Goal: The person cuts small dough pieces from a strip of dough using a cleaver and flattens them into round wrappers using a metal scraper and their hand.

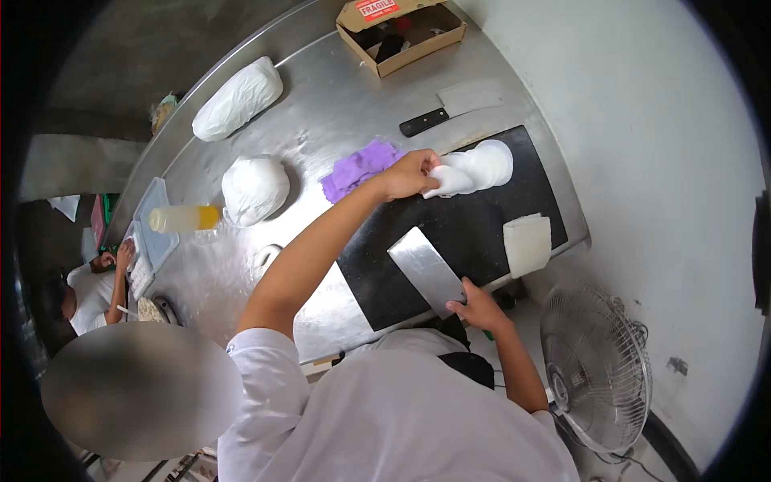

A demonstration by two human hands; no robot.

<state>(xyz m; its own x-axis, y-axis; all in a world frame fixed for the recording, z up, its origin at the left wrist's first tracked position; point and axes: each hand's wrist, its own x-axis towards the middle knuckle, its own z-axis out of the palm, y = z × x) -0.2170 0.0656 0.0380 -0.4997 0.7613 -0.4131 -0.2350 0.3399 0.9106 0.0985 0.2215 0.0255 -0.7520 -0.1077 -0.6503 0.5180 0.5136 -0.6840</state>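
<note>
White round sheets [488, 165] overlap in a row on a black board [474, 233]. At the near end of the row, my left hand [412, 174] pinches the edge of a folded white sheet [450, 181]. A purple cloth [361, 167] lies just beside that hand. My right hand [480, 308] is closed around the handle end of a wide metal cleaver [424, 269], its blade over the board's front part. A folded off-white cloth [528, 245] rests on the board's right front edge.
A second cleaver [426, 121] lies behind the board, near an open cardboard box [414, 48]. Left are two white wrapped bundles [238, 98], a yellow-capped bottle [183, 218] and a co-worker [92, 293] beside trays. A fan [598, 369] stands right.
</note>
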